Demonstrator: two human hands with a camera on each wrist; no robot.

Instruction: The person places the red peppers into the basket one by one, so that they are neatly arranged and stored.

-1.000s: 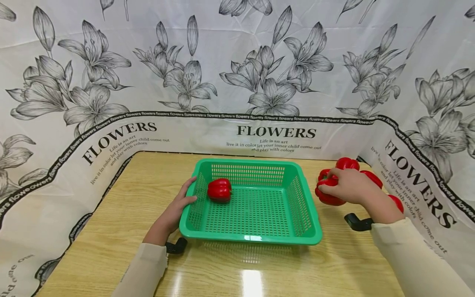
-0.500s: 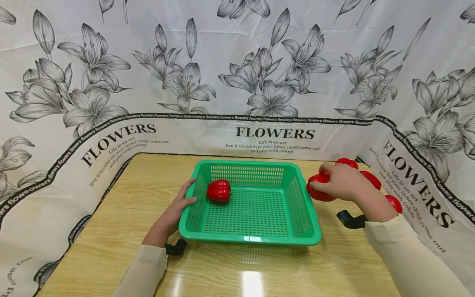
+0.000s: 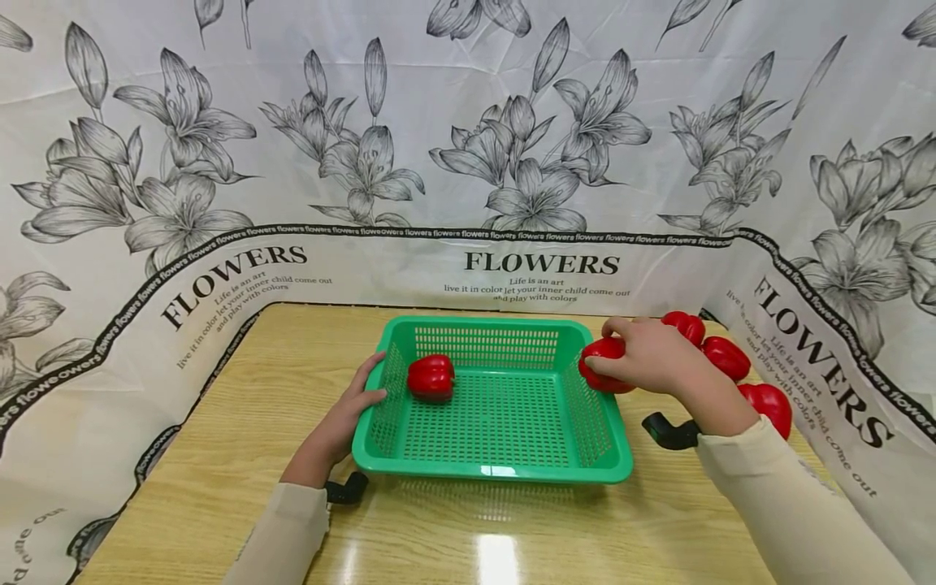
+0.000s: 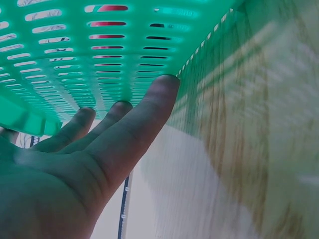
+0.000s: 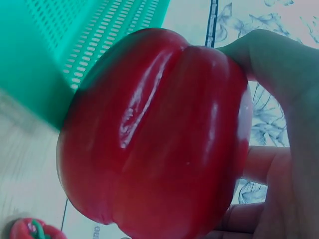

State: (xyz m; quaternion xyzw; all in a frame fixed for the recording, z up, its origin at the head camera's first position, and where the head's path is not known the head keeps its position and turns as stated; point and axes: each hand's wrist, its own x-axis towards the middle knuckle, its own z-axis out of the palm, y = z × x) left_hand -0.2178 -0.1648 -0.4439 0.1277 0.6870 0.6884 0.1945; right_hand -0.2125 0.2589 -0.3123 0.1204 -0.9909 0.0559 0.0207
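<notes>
Held pepper (image 3: 602, 372) overlaps the basket's (image 3: 439, 469) right rim in head view; touching or just clear, can't tell. Right hand (image 3: 653, 355) has it clamped from the right, so basket floor is left and a bit near of those fingertips. Pepper's blocky, stem end not visible, long axis unclear. Left hand (image 3: 342, 416) is well apart from it: thumb over left rim, other fingers spread against the wall outside. Second pepper (image 3: 431, 377) lies inside, left end. Three loose peppers (image 3: 726, 358) sit right of the basket.
</notes>
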